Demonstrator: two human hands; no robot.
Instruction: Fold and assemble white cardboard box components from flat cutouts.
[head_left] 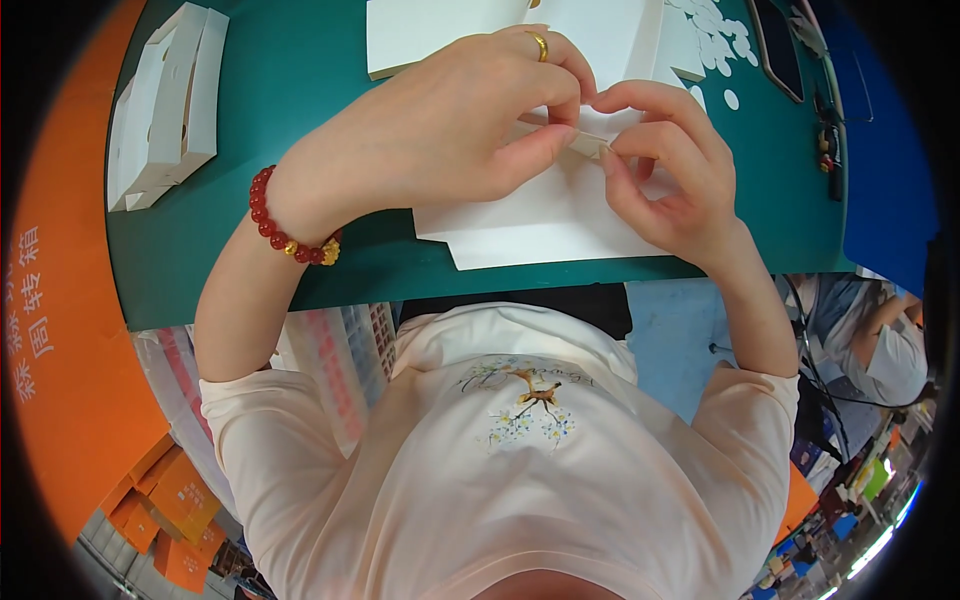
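Observation:
A white cardboard box blank [530, 225] lies partly folded on the green table, close to its front edge. My left hand [430, 125] comes over it from the left, with thumb and fingers closed on a narrow flap of the card. Opposite it, my right hand [685, 165] pinches the same flap's other end between thumb and fingers. The fingertips of both hands nearly meet, and they hide part of the fold. Behind my hands, more white card [425, 28] with raised walls is partly covered by my left hand.
White folded boxes [170, 110] stand at the table's left edge. Several small white discs [715, 35] are scattered at the back right, beside a dark phone [777, 45]. An orange carton [65, 200] rises at the left. Another person's arm [880, 325] shows at the right.

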